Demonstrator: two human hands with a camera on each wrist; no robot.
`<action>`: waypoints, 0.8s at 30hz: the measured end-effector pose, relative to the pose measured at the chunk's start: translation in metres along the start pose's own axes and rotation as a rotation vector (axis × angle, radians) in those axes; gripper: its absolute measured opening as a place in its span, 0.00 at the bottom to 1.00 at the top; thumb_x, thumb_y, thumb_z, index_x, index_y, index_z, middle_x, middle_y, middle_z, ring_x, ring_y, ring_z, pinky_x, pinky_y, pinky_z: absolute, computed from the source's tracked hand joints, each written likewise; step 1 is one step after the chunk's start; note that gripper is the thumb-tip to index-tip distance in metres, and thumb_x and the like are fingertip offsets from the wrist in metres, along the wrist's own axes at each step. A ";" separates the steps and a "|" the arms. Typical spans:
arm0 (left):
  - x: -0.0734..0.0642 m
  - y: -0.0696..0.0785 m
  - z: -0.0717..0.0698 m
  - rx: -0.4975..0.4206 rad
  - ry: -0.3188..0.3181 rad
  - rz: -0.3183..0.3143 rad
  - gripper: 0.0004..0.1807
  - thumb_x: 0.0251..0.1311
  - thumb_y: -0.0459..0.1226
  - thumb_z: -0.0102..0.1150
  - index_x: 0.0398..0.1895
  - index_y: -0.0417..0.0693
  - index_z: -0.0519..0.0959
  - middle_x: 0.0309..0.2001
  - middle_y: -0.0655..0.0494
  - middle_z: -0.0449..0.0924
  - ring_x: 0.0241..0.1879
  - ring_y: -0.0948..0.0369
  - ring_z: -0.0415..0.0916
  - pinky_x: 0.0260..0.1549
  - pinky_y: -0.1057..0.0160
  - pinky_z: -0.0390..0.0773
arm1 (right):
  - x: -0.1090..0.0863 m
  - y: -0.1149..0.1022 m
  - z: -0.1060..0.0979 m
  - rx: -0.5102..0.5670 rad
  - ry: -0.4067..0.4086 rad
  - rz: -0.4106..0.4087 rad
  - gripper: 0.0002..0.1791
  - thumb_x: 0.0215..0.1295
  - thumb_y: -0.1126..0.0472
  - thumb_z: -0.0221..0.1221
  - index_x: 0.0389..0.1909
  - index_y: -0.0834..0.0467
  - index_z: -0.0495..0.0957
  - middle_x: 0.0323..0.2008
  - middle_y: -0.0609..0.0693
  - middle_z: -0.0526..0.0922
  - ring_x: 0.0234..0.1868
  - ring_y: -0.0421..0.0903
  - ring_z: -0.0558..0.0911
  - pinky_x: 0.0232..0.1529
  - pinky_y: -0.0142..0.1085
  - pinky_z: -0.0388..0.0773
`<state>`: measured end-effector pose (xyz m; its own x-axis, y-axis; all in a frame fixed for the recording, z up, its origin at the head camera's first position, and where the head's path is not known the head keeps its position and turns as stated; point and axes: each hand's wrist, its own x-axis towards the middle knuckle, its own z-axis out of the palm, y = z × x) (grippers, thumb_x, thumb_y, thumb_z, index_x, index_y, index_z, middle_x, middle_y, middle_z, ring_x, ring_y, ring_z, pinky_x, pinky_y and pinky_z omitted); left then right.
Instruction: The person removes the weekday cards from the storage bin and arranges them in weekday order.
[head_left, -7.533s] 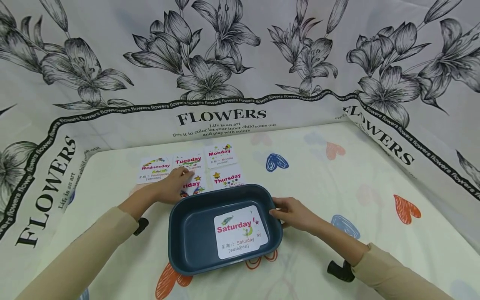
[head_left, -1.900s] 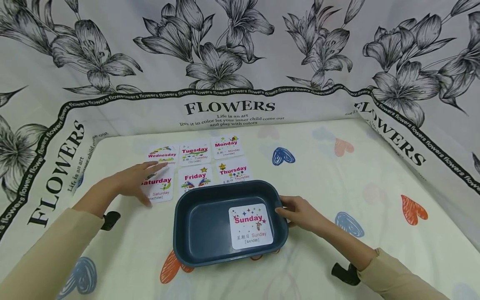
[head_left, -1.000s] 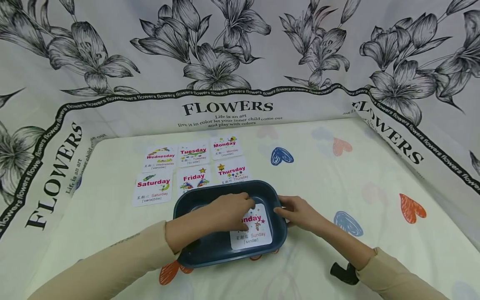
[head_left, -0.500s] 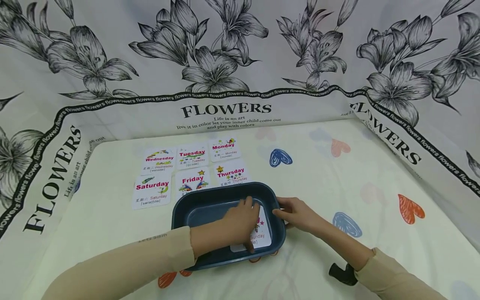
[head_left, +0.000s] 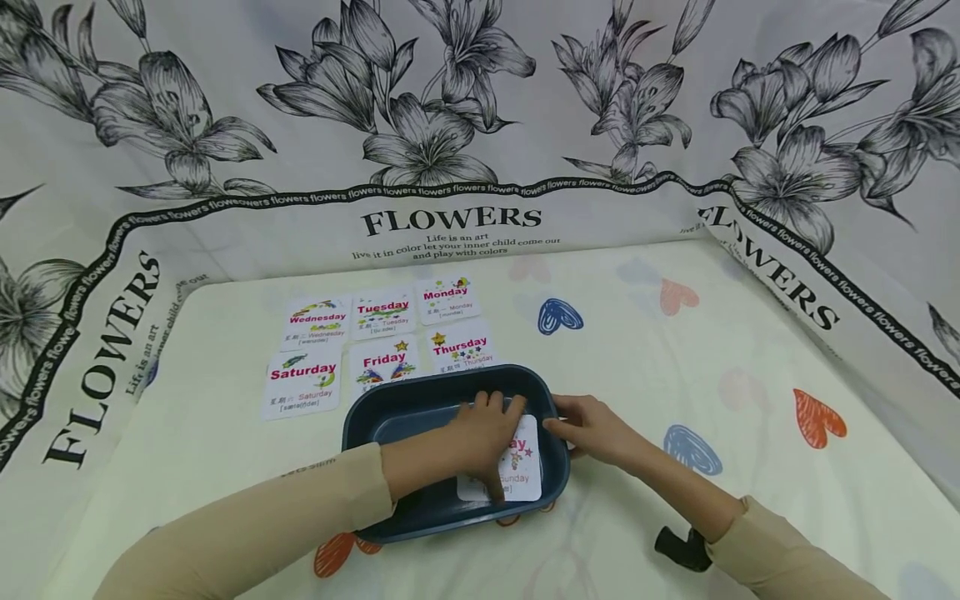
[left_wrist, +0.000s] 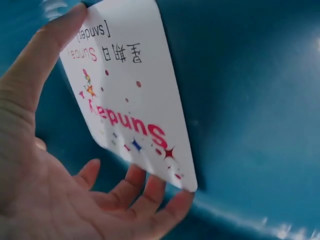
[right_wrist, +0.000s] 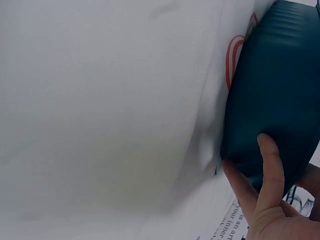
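Note:
Inside a dark blue tray (head_left: 416, 525), my left hand (head_left: 483, 437) spans a white Sunday card (head_left: 525, 467), partly covering it. The left wrist view shows the thumb on one edge of this card (left_wrist: 125, 80) and fingertips on the opposite edge, with the card face up between them. At the tray's right end, my right hand (head_left: 600, 429) grips the rim, thumb over the top. Seen from the right wrist, fingers of this hand (right_wrist: 272, 175) lie along the tray's outer wall (right_wrist: 275, 90).
Behind the tray lie two rows of cards: Wednesday (head_left: 315, 323), Tuesday (head_left: 383, 312) and Monday (head_left: 447, 300), then Saturday (head_left: 302, 382), Friday (head_left: 385, 360) and Thursday (head_left: 461, 346). The tray's back rim overlaps the nearer row. A flower-printed cloth (head_left: 450, 225) stands beyond the table.
The Saturday card went from the tray to the left of Friday, uncovering Sunday. My left hand then came back into the tray and spread across the Sunday card. The right hand stayed on the rim.

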<state>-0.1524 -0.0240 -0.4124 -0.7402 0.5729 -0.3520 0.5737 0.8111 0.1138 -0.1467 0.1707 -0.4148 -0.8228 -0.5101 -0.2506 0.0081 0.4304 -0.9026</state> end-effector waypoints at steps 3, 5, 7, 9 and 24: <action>-0.003 0.002 -0.001 0.067 -0.008 0.057 0.66 0.20 0.65 0.73 0.66 0.45 0.56 0.58 0.42 0.64 0.52 0.50 0.64 0.49 0.50 0.73 | 0.000 0.000 0.000 -0.006 0.004 0.004 0.24 0.67 0.62 0.51 0.61 0.69 0.64 0.50 0.67 0.76 0.44 0.56 0.82 0.30 0.39 0.81; -0.006 0.003 -0.001 0.140 0.003 0.090 0.65 0.22 0.67 0.70 0.65 0.43 0.59 0.58 0.42 0.64 0.52 0.51 0.65 0.49 0.52 0.74 | 0.000 -0.001 0.000 -0.005 0.008 0.008 0.24 0.67 0.62 0.51 0.61 0.69 0.64 0.50 0.67 0.76 0.43 0.56 0.82 0.30 0.39 0.81; -0.007 0.003 -0.001 0.200 0.027 0.115 0.64 0.23 0.69 0.68 0.64 0.41 0.61 0.56 0.43 0.67 0.51 0.52 0.67 0.48 0.55 0.75 | 0.001 -0.001 0.000 -0.004 0.009 0.007 0.24 0.67 0.63 0.50 0.61 0.70 0.64 0.50 0.68 0.76 0.43 0.57 0.82 0.30 0.40 0.81; -0.008 0.002 0.000 0.260 0.047 0.151 0.63 0.25 0.71 0.65 0.64 0.40 0.62 0.55 0.44 0.69 0.49 0.54 0.69 0.47 0.57 0.76 | 0.001 -0.001 0.001 -0.002 0.008 0.008 0.24 0.67 0.63 0.50 0.61 0.70 0.64 0.50 0.68 0.76 0.43 0.57 0.82 0.30 0.40 0.81; -0.002 -0.012 0.002 0.228 0.019 0.262 0.63 0.25 0.70 0.65 0.65 0.42 0.60 0.56 0.48 0.63 0.51 0.58 0.60 0.50 0.66 0.72 | 0.002 0.000 0.001 0.003 0.004 0.008 0.23 0.67 0.64 0.50 0.60 0.70 0.64 0.48 0.67 0.77 0.41 0.55 0.82 0.30 0.40 0.81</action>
<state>-0.1571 -0.0353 -0.4146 -0.5628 0.7620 -0.3202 0.8069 0.5905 -0.0129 -0.1475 0.1693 -0.4160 -0.8251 -0.5035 -0.2562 0.0163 0.4320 -0.9017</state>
